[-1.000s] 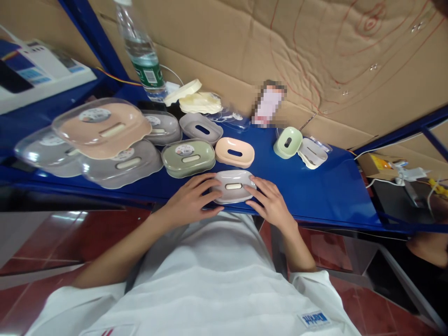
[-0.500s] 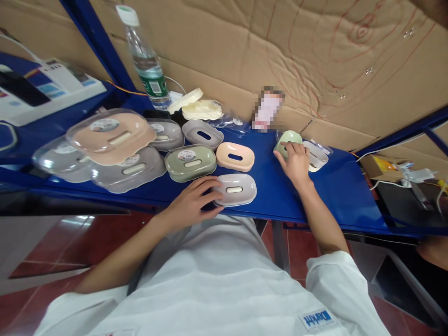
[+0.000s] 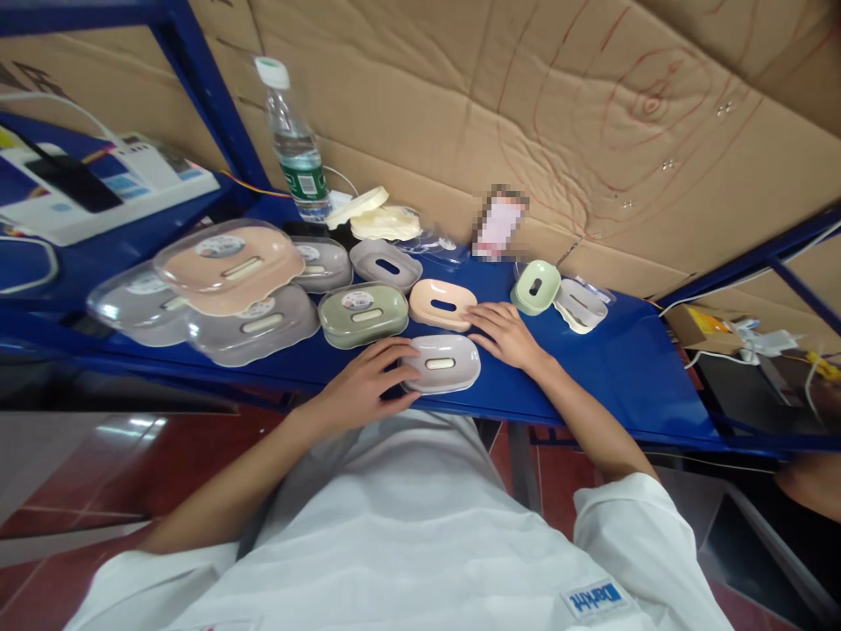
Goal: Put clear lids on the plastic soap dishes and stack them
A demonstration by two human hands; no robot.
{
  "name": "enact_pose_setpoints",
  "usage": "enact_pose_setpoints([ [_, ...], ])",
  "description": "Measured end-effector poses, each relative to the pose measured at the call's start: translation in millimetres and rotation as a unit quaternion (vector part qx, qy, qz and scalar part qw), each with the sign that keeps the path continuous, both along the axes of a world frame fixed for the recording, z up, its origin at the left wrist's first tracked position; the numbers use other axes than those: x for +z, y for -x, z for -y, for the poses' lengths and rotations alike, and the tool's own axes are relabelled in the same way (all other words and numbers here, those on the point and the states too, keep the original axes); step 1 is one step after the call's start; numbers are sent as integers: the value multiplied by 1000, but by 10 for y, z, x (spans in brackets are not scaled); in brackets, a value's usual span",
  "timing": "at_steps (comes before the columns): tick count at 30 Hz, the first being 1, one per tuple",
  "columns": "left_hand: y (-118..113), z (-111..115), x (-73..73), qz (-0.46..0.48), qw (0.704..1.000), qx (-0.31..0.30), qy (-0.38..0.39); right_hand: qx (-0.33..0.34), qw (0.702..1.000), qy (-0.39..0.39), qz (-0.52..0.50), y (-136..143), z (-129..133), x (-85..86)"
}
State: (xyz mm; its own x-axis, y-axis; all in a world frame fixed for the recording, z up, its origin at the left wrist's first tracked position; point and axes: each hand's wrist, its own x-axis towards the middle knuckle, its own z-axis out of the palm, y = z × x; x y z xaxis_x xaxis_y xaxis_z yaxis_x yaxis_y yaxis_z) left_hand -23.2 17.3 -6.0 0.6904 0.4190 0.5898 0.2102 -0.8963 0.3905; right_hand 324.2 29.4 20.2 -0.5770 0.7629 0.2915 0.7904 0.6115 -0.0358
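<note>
A light grey soap dish (image 3: 453,372) with a pale bar in its middle lies near the table's front edge. My left hand (image 3: 368,386) curves round its left end, fingers along the far side and thumb at the near side. Just behind stands a peach soap dish (image 3: 427,307) with an open slot. My right hand (image 3: 509,337) reaches its right end, fingers stretched out and touching or nearly touching the rim. To the right sit a green soap dish (image 3: 539,285) and a pale grey dish (image 3: 588,307). Left of the peach one is a green lidded soap dish (image 3: 378,329).
Clear-wrapped peach and grey dishes (image 3: 253,285) are piled at the left. Behind them stand a water bottle (image 3: 302,166) and cream-coloured pieces (image 3: 387,223). A blurred phone (image 3: 499,223) leans on the cardboard wall (image 3: 420,96). A power strip (image 3: 151,188) lies far left.
My right hand has left the green soap dish and moved left to the right end of the peach one. My left hand stays at the grey dish. The camera view has shifted slightly.
</note>
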Motion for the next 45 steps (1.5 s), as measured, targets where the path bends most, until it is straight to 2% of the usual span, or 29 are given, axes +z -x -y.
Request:
enact_pose_setpoints([
  [10,-3,7,14,4,1000,3,-10,-46,998,-9,-45,-129,-66,-17],
  [16,4,7,13,7,1000,-1,-16,-88,995,-15,-38,-219,-96,-2],
  [18,7,2,11,7,1000,-1,-16,-127,990,-48,-34,-278,-112,-2],
  [21,8,-5,8,1,1000,1,-12,-242,962,-120,-27,-410,-146,-14],
  [24,6,-1,-2,-1,1000,3,-13,-314,941,-129,-6,-566,-180,-40],
  [28,-8,22,-24,-10,999,51,4,-326,942,-76,-39,-737,-212,-60],
  [32,-36,35,-49,-28,995,96,9,-327,940,-58,-72,-813,-201,-37],
  [35,-52,34,-63,-28,994,107,5,-326,939,-66,-90,-770,-173,-3],
  [40,-48,24,-77,-26,995,94,-1,-244,963,-78,-83,-541,-134,64],
  [42,-40,20,-74,-31,996,88,2,-261,960,-83,-57,-487,-130,75],
  [45,-32,17,-54,-29,996,82,14,-333,938,-86,-39,-537,-146,57],
])
